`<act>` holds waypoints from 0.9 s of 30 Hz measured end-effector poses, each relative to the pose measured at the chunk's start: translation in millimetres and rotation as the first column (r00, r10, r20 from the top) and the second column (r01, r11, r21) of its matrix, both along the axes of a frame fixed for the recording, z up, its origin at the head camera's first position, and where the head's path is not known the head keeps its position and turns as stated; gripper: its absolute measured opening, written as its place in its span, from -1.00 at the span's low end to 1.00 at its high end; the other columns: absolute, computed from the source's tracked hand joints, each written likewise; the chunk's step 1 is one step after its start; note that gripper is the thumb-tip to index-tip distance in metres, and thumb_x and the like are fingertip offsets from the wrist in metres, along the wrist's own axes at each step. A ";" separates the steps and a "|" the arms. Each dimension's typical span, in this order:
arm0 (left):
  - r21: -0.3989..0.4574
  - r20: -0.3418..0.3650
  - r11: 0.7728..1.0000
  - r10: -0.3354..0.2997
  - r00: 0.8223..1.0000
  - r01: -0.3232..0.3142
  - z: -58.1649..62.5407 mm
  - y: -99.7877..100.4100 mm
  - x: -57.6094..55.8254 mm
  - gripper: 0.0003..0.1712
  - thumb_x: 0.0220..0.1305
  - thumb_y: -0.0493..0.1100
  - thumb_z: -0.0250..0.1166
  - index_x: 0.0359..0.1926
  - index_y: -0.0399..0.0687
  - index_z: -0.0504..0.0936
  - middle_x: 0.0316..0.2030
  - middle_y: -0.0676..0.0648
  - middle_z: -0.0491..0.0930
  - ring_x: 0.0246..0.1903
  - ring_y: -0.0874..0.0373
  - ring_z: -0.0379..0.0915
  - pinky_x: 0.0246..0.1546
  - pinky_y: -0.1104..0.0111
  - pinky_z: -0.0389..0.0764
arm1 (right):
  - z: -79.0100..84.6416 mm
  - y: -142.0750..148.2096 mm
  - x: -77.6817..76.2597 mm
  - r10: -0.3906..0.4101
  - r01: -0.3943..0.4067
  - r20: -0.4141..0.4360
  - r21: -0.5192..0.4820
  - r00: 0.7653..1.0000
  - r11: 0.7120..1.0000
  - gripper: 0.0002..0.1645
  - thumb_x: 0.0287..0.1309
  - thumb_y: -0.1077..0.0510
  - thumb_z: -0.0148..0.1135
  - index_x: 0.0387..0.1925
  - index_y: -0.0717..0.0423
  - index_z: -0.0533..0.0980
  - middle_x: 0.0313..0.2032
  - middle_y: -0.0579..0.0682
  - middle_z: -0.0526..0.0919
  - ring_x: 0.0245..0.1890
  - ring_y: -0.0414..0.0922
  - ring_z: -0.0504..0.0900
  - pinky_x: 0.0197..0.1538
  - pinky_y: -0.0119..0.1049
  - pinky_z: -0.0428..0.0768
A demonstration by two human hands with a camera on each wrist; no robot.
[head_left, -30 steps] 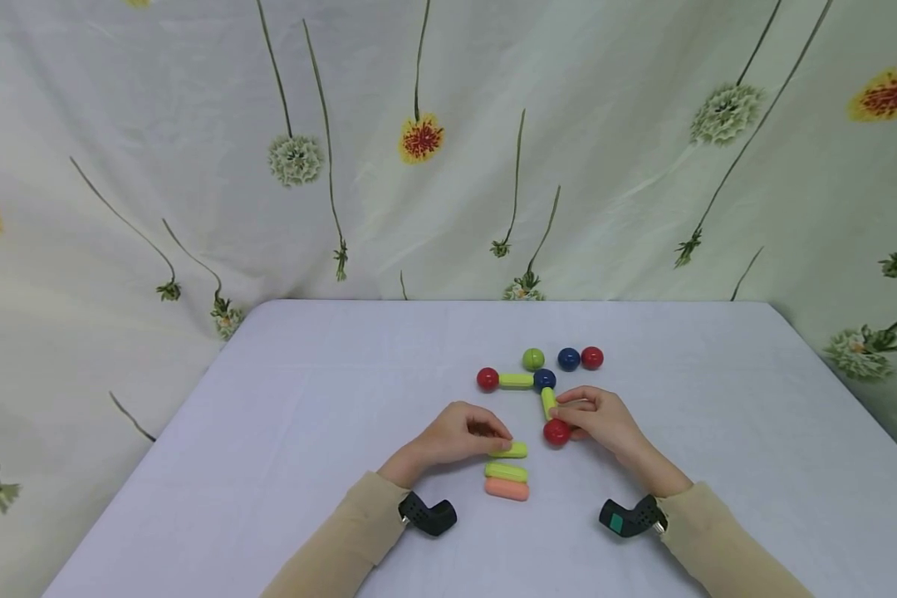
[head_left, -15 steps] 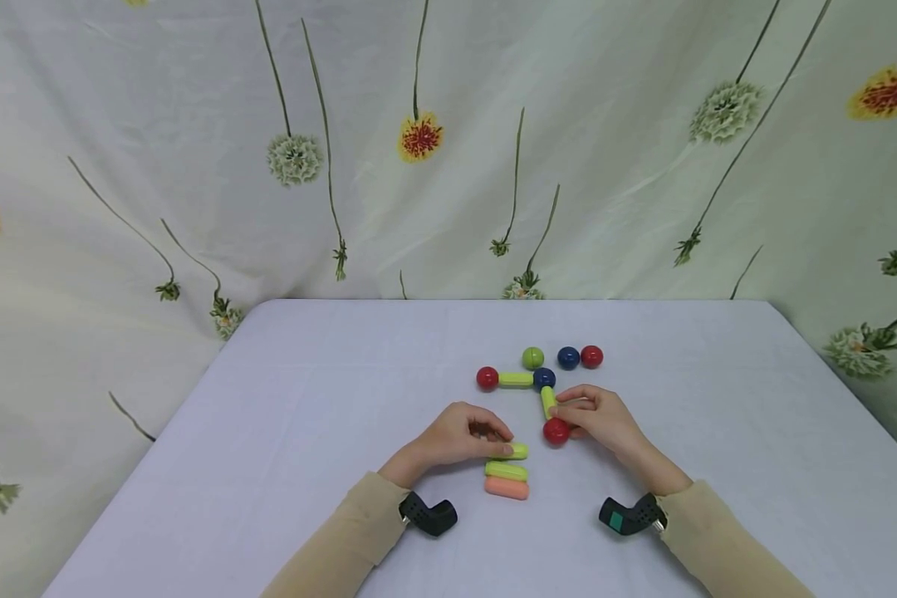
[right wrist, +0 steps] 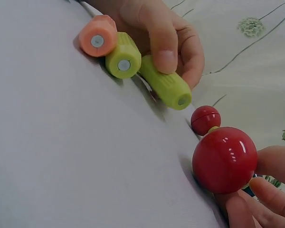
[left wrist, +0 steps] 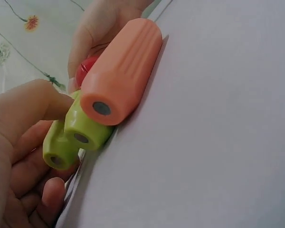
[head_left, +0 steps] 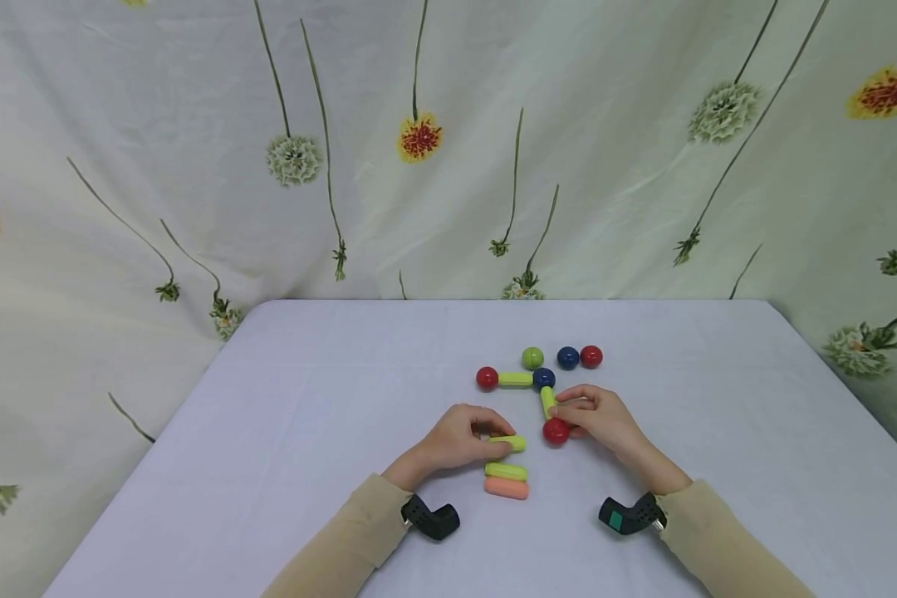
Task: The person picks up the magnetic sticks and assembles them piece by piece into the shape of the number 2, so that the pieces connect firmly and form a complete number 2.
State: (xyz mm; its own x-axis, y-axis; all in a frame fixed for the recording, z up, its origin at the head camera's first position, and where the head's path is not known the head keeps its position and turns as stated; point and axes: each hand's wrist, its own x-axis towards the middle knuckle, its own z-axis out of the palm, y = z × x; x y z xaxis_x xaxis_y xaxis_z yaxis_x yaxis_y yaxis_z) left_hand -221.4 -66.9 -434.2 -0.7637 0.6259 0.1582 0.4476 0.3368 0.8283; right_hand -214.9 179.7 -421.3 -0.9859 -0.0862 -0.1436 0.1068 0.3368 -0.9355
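Observation:
My left hand [head_left: 459,436] pinches a yellow-green magnetic rod [right wrist: 168,85] between thumb and fingers, its metal-tipped end pointing right. A second yellow-green rod [head_left: 506,472] and an orange rod [head_left: 507,487] lie side by side just nearer than it. To the right, my right hand [head_left: 604,419] holds a yellow-green rod [head_left: 548,401] where it meets a red ball [head_left: 556,432]. That rod runs back to a blue ball [head_left: 544,379]; from there another yellow-green rod [head_left: 516,379] leads left to a red ball [head_left: 487,379]. The right wrist view shows fingers close against the nearer red ball.
Behind the joined piece sit a loose green ball [head_left: 533,358], a blue ball [head_left: 568,358] and a red ball [head_left: 591,357]. A white cloth covers the table [head_left: 329,390]. A flowered curtain [head_left: 389,208] hangs behind its far edge.
My left hand has moved slightly away from me with its yellow-green rod, widening the gap to the two rods lying nearer. The right hand and the joined piece stay put.

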 end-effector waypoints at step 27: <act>0.088 -0.067 0.993 0.081 0.994 -0.075 -5.9 16.2 9.3 -0.77 0.24 -0.20 0.26 -0.08 -0.12 0.65 -0.25 0.07 0.61 -0.37 0.28 0.39 -0.34 0.48 0.46 | -1.0 -0.5 0.2 0.001 -0.001 -0.013 0.003 1.000 1.000 -0.54 0.07 0.10 0.35 -0.07 0.31 0.49 -0.31 0.07 0.70 -0.40 -0.18 0.61 -0.33 -0.33 0.61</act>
State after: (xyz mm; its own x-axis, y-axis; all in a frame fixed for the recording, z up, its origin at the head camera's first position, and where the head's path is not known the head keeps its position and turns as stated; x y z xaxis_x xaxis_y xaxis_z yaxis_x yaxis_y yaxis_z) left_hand -212.1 -50.8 -440.1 -0.7949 0.5467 0.2630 0.4806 0.3028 0.8230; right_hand -214.7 179.2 -422.4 -0.9876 -0.0867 -0.1305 0.0939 0.3394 -0.9360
